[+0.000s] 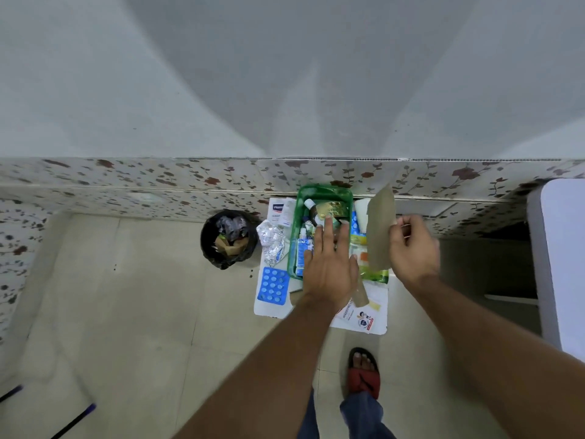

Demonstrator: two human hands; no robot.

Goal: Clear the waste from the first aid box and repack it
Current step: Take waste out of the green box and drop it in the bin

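A green first aid box [326,193] stands on a small white table [272,308], filled with bottles, tubes and packets. My left hand [330,264] hovers flat over the box with its fingers spread, holding nothing. To the right of the box, my right hand [413,245] pinches a brown paper piece [380,229] and holds it upright. A blue blister pack [273,285] and a crumpled silver blister strip [271,240] lie on the table left of the box. A white packet [278,210] lies at the back left.
A black bin [228,237] lined with a bag and holding brown scraps stands on the floor left of the table. A floral-tiled wall base runs behind. A white furniture edge [560,264] rises at the right. My sandalled foot [364,372] is below the table.
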